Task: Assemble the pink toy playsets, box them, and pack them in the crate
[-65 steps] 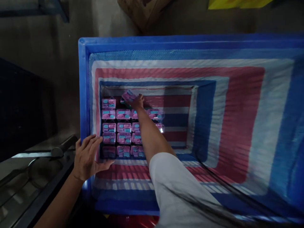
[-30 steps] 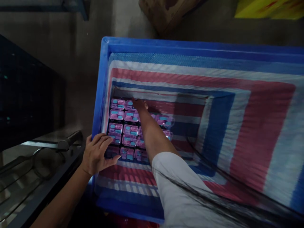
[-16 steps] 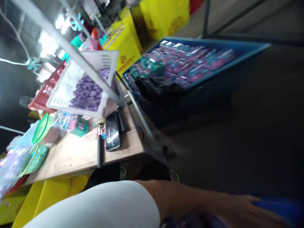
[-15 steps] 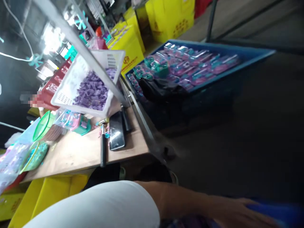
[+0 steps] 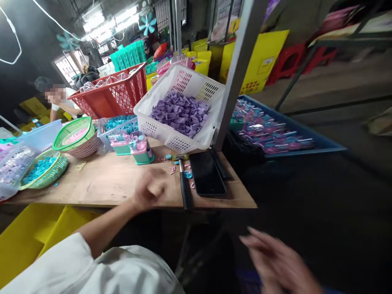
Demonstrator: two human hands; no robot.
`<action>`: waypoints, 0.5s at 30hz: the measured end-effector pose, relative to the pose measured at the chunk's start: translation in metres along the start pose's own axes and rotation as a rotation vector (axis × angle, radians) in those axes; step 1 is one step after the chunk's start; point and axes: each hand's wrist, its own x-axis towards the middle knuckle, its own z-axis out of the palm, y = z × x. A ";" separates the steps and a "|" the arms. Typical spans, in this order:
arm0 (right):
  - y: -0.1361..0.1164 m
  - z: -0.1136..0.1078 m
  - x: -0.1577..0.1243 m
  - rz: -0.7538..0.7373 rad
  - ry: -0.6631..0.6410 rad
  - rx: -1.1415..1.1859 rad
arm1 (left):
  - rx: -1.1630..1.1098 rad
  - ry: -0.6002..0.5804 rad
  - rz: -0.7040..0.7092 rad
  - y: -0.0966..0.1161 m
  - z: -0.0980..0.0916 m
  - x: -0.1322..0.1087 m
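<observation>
at the left of the table (image 5: 101, 183) a green basket (image 5: 45, 181) holds blue-teal bits. further along stand two small boxes (image 5: 141, 149), clear on top, teal-green below, with pink pieces inside. the left hand (image 5: 150, 190) is just in front of them, over the wood, fingers seemingly curled (it's badly blurred, so i can't tell whether they hold anything). behind is a tilted white crate (image 5: 180, 144) of purple pieces. right of that hand lies a hammer (image 5: 185, 188), black grip, bright shaft, its end past the table edge, beside a dark phone (image 5: 206, 173). beyond the corner, the right hand (image 5: 272, 253) reaches out, fingers straight and bare.
</observation>
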 end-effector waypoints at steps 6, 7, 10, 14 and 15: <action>-0.076 0.206 0.107 -0.377 -0.007 -0.124 | 0.523 0.457 -0.839 -0.158 -0.100 0.018; -0.082 0.239 0.120 -0.375 0.007 -0.187 | 0.542 0.432 -0.887 -0.172 -0.100 0.020; -0.092 0.312 0.142 -0.292 0.017 -0.332 | 0.514 0.370 -0.933 -0.197 -0.089 0.027; -0.092 0.350 0.148 -0.245 -0.007 -0.389 | 0.450 0.371 -0.951 -0.212 -0.076 0.037; -0.091 0.351 0.146 -0.244 -0.011 -0.403 | 0.429 0.378 -0.945 -0.215 -0.074 0.039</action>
